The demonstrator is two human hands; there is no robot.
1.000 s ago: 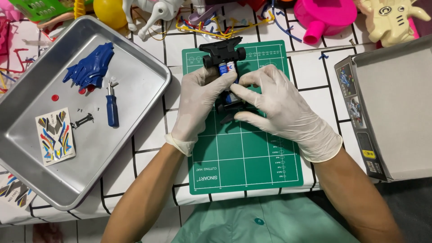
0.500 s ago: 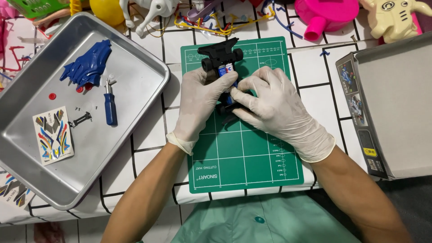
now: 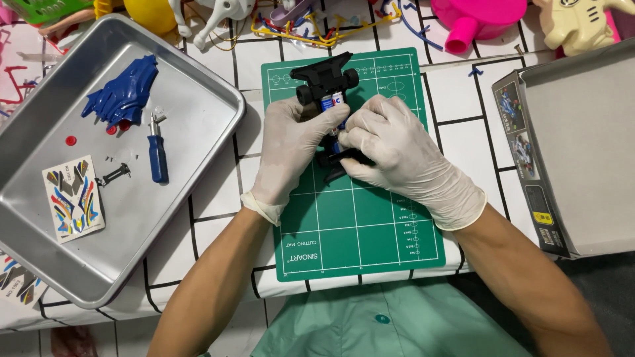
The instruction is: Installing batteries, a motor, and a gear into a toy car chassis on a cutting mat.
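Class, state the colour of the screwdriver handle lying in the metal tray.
Blue; the screwdriver handle shows best in the head view.

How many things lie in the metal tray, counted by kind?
Blue car shell: 1
Screwdriver: 1
Sticker sheet: 1
Small black part: 1
Red button-like piece: 1
Total: 5, leaving out a few specks on the tray too small to tell.
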